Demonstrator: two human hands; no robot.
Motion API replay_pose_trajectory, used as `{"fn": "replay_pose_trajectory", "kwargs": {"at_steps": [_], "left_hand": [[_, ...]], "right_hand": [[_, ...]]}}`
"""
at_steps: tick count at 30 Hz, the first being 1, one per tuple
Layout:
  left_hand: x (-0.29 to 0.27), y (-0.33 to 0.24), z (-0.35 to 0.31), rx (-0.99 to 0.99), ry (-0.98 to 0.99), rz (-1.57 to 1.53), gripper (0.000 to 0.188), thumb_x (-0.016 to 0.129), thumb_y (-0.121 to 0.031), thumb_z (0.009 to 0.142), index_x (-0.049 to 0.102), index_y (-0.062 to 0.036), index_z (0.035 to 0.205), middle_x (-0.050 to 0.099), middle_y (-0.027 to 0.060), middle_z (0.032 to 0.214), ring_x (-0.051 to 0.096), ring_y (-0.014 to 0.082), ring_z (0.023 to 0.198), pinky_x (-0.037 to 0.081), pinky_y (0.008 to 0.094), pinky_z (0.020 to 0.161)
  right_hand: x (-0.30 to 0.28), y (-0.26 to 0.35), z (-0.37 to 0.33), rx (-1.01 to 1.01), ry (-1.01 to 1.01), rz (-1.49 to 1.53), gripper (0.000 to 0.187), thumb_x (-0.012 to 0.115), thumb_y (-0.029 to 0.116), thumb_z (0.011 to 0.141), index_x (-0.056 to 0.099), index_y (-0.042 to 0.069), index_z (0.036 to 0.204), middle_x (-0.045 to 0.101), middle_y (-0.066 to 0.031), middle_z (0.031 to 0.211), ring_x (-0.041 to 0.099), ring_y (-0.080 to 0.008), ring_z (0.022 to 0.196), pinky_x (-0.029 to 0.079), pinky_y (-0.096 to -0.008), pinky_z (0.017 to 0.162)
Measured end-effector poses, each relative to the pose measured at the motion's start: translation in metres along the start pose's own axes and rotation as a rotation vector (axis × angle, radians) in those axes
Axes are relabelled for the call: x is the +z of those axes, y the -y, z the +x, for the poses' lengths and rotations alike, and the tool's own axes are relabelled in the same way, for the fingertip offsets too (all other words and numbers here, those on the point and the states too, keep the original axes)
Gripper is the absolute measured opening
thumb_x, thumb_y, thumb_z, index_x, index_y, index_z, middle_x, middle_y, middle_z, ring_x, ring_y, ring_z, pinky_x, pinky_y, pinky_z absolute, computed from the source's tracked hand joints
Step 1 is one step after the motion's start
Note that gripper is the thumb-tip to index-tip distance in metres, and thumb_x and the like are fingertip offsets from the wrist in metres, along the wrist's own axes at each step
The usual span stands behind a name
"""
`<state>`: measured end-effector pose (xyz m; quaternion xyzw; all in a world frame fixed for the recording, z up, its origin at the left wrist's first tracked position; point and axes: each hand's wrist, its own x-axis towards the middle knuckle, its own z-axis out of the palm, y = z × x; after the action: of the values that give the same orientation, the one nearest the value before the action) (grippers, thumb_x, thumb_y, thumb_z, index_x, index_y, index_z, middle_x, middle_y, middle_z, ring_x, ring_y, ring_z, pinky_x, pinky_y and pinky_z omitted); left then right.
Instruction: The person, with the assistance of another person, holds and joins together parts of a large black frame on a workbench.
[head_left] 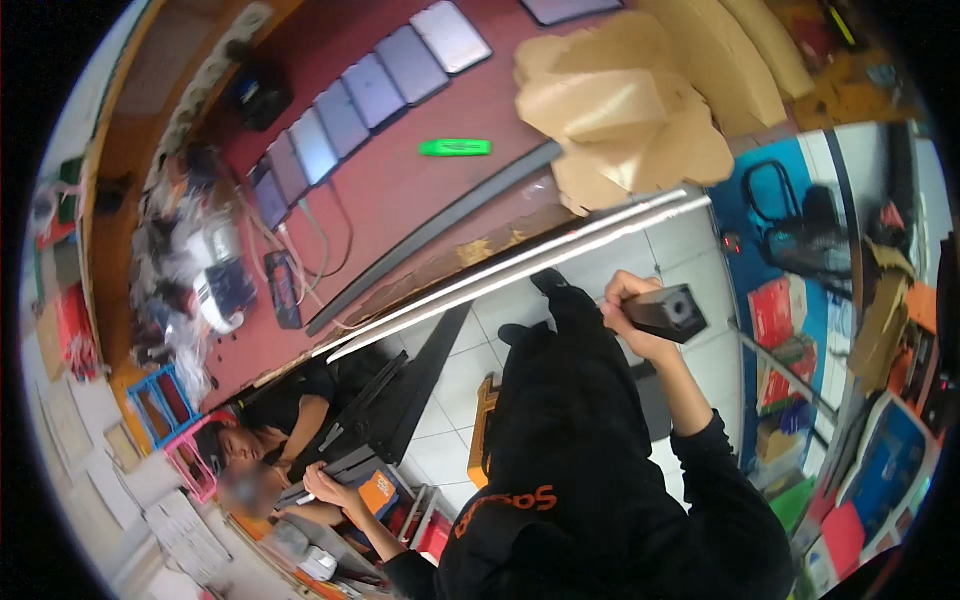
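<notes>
My right hand [630,305] is out in front of me over the tiled floor, its fingers wrapped round a black box-shaped object [672,314]. The end of that object shows a small dark mark, and its kind is not clear. My left hand [328,486] is low at the left, beside another person [290,420] in a dark cap and dark top. Its fingers are closed at a small pale thing [292,494], too small to name. A row of several phones [370,90] lies on the dark red tabletop [400,190], with a green marker-like object [455,147] nearby.
Crumpled brown paper [620,110] covers the table's right part. A dark strip [440,235] runs along its front edge beside white bars [530,265]. Cables [310,240] and plastic-wrapped items [205,250] crowd the left. Shelves with boxes [775,320] stand at the right.
</notes>
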<state>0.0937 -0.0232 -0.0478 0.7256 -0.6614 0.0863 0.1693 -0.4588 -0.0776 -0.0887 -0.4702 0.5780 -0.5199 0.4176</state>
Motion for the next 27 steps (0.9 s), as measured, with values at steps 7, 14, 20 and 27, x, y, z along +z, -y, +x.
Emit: {"fn": "replay_pose_trajectory", "kwargs": {"at_steps": [7,14,20,27], "left_hand": [[-0.004,-0.024,0.009,0.02,0.018,0.014,0.039,0.032,-0.031,0.091,0.052,-0.0036,0.071,0.05,0.0132,0.072,0.048,0.032,0.078,0.034,0.0411,0.079],[-0.008,-0.023,0.016,0.0,-0.056,-0.058,0.019,0.045,-0.02,0.078,0.056,-0.0058,0.071,0.054,0.0095,0.073,0.051,0.029,0.079,0.035,0.0409,0.083],[-0.001,-0.02,0.004,-0.04,-0.141,-0.093,0.013,0.05,-0.018,0.073,0.056,-0.0079,0.07,0.054,0.0077,0.072,0.052,0.0272,0.078,0.036,0.0408,0.082],[0.004,-0.019,0.005,-0.054,-0.178,-0.16,0.011,0.055,-0.019,0.069,0.057,-0.0088,0.07,0.054,0.0064,0.073,0.054,0.0258,0.076,0.04,0.0417,0.08]], "right_hand": [[0.015,0.097,0.033,-0.034,0.228,0.635,0.022,0.064,0.012,0.079,0.044,0.006,0.071,0.046,-0.0022,0.053,0.045,-0.0132,0.041,0.041,-0.0254,0.042],[0.041,0.211,0.1,-0.564,0.179,1.037,0.018,0.05,0.013,0.086,0.034,0.01,0.078,0.036,0.0017,0.047,0.035,-0.0075,0.038,0.042,-0.0193,0.045],[0.143,0.163,0.192,0.06,0.089,1.292,0.016,0.052,0.024,0.084,0.051,0.008,0.08,0.058,-0.0138,0.094,0.051,-0.0327,0.102,0.036,-0.05,0.097],[0.312,0.084,0.19,0.645,0.102,1.313,0.024,0.047,0.03,0.086,0.051,0.01,0.1,0.054,-0.0193,0.115,0.042,-0.0463,0.118,0.022,-0.0789,0.094]]}}
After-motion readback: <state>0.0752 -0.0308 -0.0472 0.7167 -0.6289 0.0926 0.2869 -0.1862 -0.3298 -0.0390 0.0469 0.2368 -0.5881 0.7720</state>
